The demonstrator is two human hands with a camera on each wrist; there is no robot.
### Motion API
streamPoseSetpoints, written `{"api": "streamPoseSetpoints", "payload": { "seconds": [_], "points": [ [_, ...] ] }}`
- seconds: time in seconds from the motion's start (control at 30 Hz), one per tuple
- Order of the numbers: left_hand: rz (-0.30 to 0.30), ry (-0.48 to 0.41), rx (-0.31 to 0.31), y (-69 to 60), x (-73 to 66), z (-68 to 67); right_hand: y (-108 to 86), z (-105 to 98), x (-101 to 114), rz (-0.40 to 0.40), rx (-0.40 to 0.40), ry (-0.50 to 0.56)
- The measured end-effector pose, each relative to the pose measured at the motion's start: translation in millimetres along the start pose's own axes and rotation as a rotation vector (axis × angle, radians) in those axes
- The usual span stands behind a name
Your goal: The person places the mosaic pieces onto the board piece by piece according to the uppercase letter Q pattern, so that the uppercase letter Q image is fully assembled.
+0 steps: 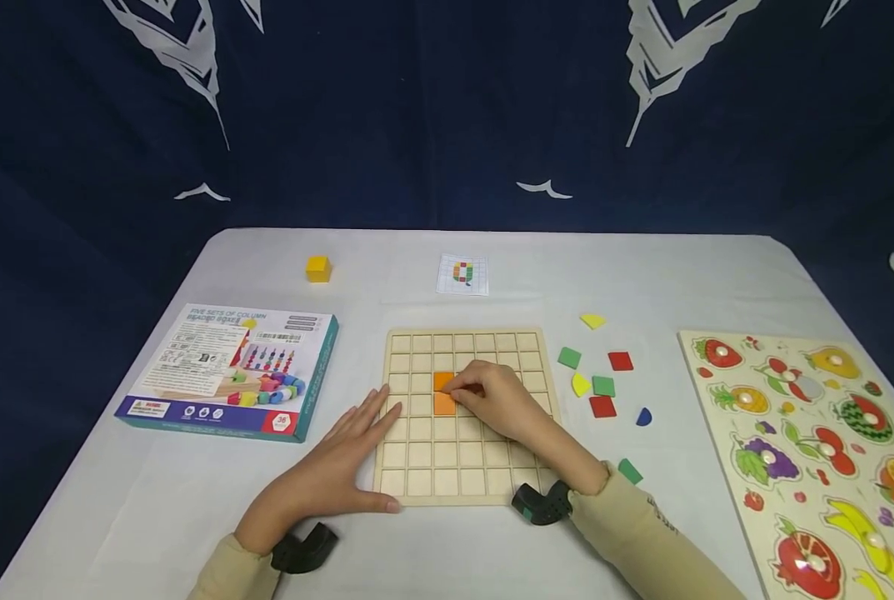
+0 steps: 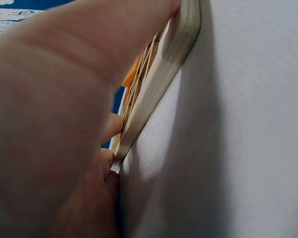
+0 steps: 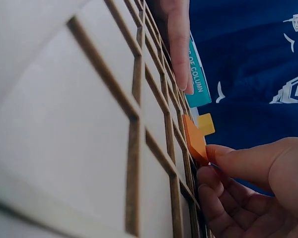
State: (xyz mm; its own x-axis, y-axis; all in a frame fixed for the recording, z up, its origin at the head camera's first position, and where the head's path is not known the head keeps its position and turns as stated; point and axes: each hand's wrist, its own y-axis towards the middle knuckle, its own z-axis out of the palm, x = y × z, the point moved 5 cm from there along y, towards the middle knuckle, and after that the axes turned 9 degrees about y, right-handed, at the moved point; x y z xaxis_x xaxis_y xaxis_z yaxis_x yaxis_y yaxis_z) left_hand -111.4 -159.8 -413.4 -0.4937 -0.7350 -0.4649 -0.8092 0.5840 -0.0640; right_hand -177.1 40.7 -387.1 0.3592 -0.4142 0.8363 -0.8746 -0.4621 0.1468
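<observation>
The tile (image 3: 193, 140) I hold is orange, my board (image 1: 444, 482) pale tan and gridded, my sleeves (image 1: 645, 537) beige. The backdrop (image 1: 447, 125) is navy, patterned white; the puzzle (image 1: 810, 518) cream, with multicoloured fruit (image 1: 810, 571).

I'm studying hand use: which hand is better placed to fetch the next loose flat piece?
Probably the right hand, once it releases its orange square: the loose flat pieces lie right of the board. The left hand touches the board's left edge, farther from them.

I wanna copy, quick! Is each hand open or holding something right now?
Left hand: open, fingers spread at the left edge of the grid board.
Right hand: closed, pinching an orange tile.
</observation>
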Motion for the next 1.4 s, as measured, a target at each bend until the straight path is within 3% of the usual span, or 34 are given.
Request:
{"api": "streamPoseSetpoints", "payload": {
  "seconds": [0.23, 0.47, 0.63, 0.87, 1.07, 1.3, 1.4],
  "points": [
    [0.0, -0.021, 0.004, -3.7, -2.2, 5.7, -10.8, -3.0, 0.7, 0.033, 0.008, -0.005],
    [0.0, -0.018, -0.002, -6.6, -1.2, 5.8, -14.6, -16.4, -2.4, 0.055, 0.034, 0.066],
    [0.012, -0.012, -0.014, -3.6, -0.2, 0.9, -12.7, -57.0, -10.7, 0.09, -0.05, 0.208],
    [0.014, -0.019, -0.016, -0.3, 0.3, -2.1, -26.4, -125.0, -29.8, 0.175, -0.284, 0.342],
    [0.028, -0.004, -0.011, -1.0, -0.2, -0.5, -36.7, -155.2, -59.9, 0.25, -0.405, 0.367],
    [0.027, -0.004, -0.015, 0.0, 0.5, 0.0, -24.4, -176.7, -143.1, 0.415, -0.533, 0.281],
    [0.019, -0.001, -0.012, 0.2, 1.4, 0.0, -20.2, -180.6, -161.3, 0.469, -0.558, 0.204]
  ]
}}
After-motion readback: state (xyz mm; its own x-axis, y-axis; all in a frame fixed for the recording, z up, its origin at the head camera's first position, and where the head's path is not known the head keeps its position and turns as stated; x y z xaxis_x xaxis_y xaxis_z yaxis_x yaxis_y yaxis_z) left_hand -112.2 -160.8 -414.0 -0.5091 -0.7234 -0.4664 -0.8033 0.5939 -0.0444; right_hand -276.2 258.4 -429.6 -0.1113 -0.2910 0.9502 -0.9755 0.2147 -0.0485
